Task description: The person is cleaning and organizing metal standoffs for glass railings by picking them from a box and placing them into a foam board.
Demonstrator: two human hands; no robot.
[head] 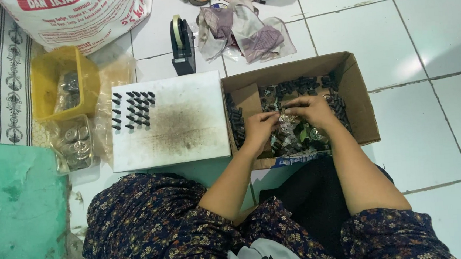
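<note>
Far left: a green mat (20, 214) lay on the tiled floor (436, 131), with a patterned rug (0, 80) above it. A white printed sack (79, 18) sat at the top. Just right of the rug, a yellow tub (49, 82) held clear bags of silvery round pieces, and a clear tub (75, 148) below it held more.

Centre: a white board (186, 121), stained dark in the middle, lay on the floor. Small black parts (133, 109) stood on it in rows at its upper left corner. A black tape dispenser (182, 43) stood above the board, with crumpled plastic bags (245, 34) to its right.

Right of the board: an open cardboard box (355, 99), touching the board's edge, was full of black parts and shiny metal pieces (296, 135). Both your hands were inside it. Your left hand (262, 127) had its fingers curled in, pinching a small piece; I could not tell which kind. Your right hand (311, 110) reached across just beside it, fingers bent down, fingertips meeting the left's over the same small piece.
</note>
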